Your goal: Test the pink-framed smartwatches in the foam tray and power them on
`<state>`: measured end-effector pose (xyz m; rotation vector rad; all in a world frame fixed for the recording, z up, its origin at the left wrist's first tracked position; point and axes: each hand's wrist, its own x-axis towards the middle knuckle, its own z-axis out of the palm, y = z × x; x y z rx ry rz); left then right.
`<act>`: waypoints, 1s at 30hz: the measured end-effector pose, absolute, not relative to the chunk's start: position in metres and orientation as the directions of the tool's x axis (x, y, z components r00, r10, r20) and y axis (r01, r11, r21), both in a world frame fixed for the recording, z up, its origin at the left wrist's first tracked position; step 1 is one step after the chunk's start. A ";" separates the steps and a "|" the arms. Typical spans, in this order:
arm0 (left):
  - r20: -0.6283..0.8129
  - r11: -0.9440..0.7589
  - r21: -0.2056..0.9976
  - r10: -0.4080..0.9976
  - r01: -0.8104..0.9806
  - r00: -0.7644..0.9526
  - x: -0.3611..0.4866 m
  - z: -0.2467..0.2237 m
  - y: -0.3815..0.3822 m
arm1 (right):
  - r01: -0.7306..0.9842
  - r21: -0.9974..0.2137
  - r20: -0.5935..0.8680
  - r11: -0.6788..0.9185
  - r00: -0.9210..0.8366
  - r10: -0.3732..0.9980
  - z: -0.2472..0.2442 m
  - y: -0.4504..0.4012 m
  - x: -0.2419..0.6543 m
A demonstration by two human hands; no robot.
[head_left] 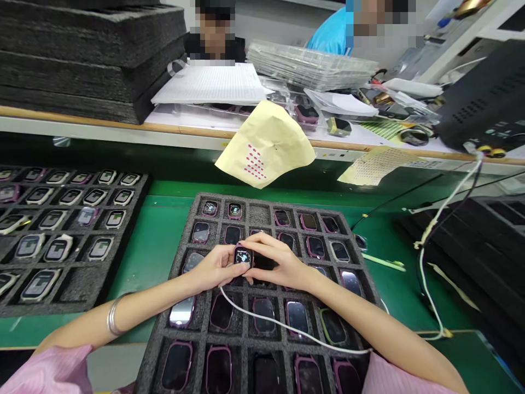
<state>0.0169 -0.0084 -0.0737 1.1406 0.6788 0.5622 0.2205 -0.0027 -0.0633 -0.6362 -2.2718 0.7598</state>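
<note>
**Two hands on a lit smartwatch above a compartmented foam tray**

At the centre of the frame, the smartwatch (243,256) is held face up, its screen lit with a round dial. The left hand (219,266) grips it from the left side, thumb laid across the lower part of the screen. The right hand (281,262) closes on it from the other side, fingers at the upper edge and thumb near the lower right corner. A white cable (287,327) emerges below the left hand and crosses to the lower right; whether it joins the watch is hidden.

Beneath the hands lies the foam tray (259,214), whose compartments hold further watches, many with purple-red frames; two at its upper left show lit dials. At the left of the frame, a second tray (130,219) carries mostly pale-framed watches. Both trays rest on a green bench (159,219).

Across the upper frame runs a shelf (123,130), bearing a stack of black foam (82,60) at upper left, white papers (213,82) and clear plastic trays (303,65) near the middle. A yellow sheet (283,142) with red arrows hangs over its front edge. Behind the shelf are two other people, one in blue (328,35).
</note>
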 end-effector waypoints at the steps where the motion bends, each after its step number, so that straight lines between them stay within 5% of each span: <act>1: -0.195 0.319 0.946 0.713 -0.064 0.674 0.017 -0.075 -0.009 | 0.238 -0.641 0.435 0.729 -0.670 0.601 -0.063 -0.003 0.221; 21: -0.119 0.215 0.973 0.779 -0.085 0.615 0.019 -0.088 -0.014 | 0.448 -0.372 0.417 0.813 -0.702 0.578 -0.056 -0.010 0.216; 30: -0.177 0.332 0.937 0.725 -0.111 0.666 0.016 -0.083 -0.012 | 0.361 -0.499 0.466 0.788 -0.654 0.595 -0.062 -0.009 0.216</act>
